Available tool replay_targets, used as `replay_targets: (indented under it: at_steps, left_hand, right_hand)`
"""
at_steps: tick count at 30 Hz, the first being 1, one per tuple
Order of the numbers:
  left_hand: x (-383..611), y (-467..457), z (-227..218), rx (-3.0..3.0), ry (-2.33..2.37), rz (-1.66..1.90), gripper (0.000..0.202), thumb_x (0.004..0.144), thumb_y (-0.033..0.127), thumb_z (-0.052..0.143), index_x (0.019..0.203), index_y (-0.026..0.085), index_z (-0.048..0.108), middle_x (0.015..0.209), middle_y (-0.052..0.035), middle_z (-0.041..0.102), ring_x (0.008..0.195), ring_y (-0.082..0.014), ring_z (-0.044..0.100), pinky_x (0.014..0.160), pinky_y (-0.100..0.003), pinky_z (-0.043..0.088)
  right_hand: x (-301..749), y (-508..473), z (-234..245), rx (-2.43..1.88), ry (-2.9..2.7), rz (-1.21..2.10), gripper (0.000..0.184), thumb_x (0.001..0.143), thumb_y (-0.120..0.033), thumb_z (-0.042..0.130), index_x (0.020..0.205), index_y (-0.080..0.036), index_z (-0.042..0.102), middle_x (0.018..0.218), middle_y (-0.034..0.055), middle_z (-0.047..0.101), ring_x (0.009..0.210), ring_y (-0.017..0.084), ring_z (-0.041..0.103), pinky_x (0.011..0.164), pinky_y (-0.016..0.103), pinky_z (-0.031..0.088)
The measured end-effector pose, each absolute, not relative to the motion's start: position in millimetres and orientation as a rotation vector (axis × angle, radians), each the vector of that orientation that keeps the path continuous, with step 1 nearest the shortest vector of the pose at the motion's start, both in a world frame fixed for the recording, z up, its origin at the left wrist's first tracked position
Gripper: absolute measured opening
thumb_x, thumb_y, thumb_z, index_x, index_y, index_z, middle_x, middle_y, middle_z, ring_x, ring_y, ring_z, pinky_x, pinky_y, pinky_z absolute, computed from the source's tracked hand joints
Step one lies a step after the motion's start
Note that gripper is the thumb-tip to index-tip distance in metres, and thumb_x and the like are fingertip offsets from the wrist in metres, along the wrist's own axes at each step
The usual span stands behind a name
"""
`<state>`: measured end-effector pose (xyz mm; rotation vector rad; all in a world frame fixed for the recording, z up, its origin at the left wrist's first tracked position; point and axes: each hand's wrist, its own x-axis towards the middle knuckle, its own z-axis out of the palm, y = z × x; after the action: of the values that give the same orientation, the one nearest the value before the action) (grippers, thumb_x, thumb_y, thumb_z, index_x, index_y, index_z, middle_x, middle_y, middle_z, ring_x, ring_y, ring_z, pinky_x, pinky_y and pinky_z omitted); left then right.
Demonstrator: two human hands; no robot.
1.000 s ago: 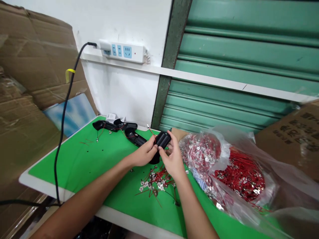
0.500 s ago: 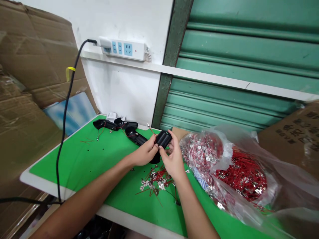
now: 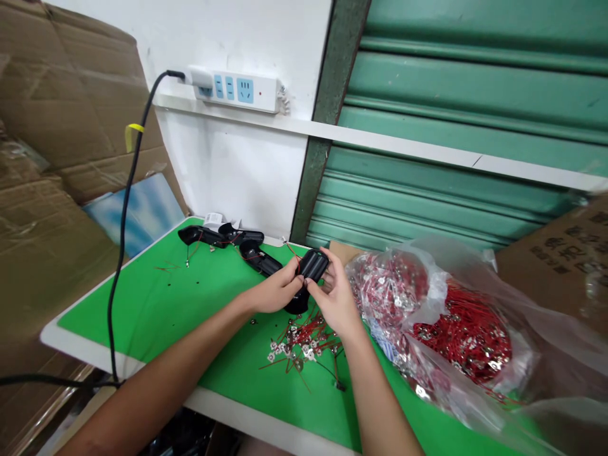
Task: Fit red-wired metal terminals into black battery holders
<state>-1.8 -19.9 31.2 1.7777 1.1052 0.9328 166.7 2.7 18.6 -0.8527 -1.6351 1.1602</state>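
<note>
Between both hands is a black plastic housing [image 3: 313, 265] with rounded battery-like channels and a red wire at its left side. My left hand [image 3: 279, 288] grips its left edge, thumb and fingers closed near the wire. My right hand [image 3: 335, 294] wraps round its right side, with the thumb pressed at the lower edge. A flared black end [image 3: 298, 303] shows just below the hands. Beneath them lies a loose pile of metal contact tabs with red wires [image 3: 304, 342]. What the fingertips pinch is too small to make out.
More black housings with wires [image 3: 259, 258] lie at the table's back. A clear plastic bag [image 3: 427, 297] of red-wired tabs stands at right. A black cable [image 3: 124, 221] hangs at left from a power strip [image 3: 237, 88]. Cardboard [image 3: 71, 114] flanks the green tabletop [image 3: 142, 304].
Both hands keep hold of the black housing with almost no movement. My right wrist has shifted very slightly to the right, and the view has moved a little.
</note>
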Motion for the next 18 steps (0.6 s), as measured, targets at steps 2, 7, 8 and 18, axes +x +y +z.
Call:
replay_targets:
  at_steps: [2, 7, 8, 18]
  left_hand:
    - [-2.0, -20.6, 31.5, 1.792, 1.111, 0.925, 0.045, 0.1, 0.033, 0.033, 0.137, 0.008, 0.04, 0.126, -0.0142, 0.054, 0.118, -0.0215, 0.049, 0.114, -0.044, 0.043]
    - [-1.3, -20.6, 29.9, 1.809, 1.119, 0.95, 0.041, 0.1, 0.033, 0.033, 0.132, 0.008, 0.042, 0.122, -0.0135, 0.054, 0.115, -0.0205, 0.051, 0.113, -0.042, 0.044]
    - [-1.0, -20.3, 29.4, 1.813, 1.117, 0.958, 0.041, 0.1, 0.033, 0.033, 0.132, 0.008, 0.042, 0.122, -0.0138, 0.054, 0.116, -0.0206, 0.051, 0.113, -0.042, 0.044]
    - [-2.6, -19.1, 27.0, 1.837, 1.081, 0.993, 0.04, 0.1, 0.033, 0.034, 0.132, 0.01, 0.042, 0.125, -0.013, 0.054, 0.118, -0.0199, 0.05, 0.115, -0.042, 0.043]
  right_hand:
    - [167.0, 3.1, 18.7, -0.85, -1.635, 1.168, 0.066, 0.085, -0.03, 0.066, 0.146, -0.027, 0.04, 0.133, 0.0105, 0.062, 0.107, 0.022, 0.068, 0.089, 0.037, 0.06]
    - [164.1, 1.5, 18.3, -0.863, -1.614, 1.135, 0.064, 0.084, -0.03, 0.068, 0.142, -0.026, 0.041, 0.131, 0.0111, 0.062, 0.106, 0.022, 0.068, 0.083, 0.034, 0.061]
    - [163.2, 0.9, 18.3, -0.865, -1.611, 1.119, 0.064, 0.084, -0.03, 0.068, 0.142, -0.026, 0.041, 0.131, 0.0111, 0.061, 0.107, 0.022, 0.068, 0.084, 0.034, 0.061]
    - [159.2, -2.3, 19.0, -0.883, -1.6, 1.071, 0.063, 0.084, -0.03, 0.067, 0.141, -0.024, 0.042, 0.132, 0.0125, 0.061, 0.108, 0.023, 0.068, 0.076, 0.031, 0.06]
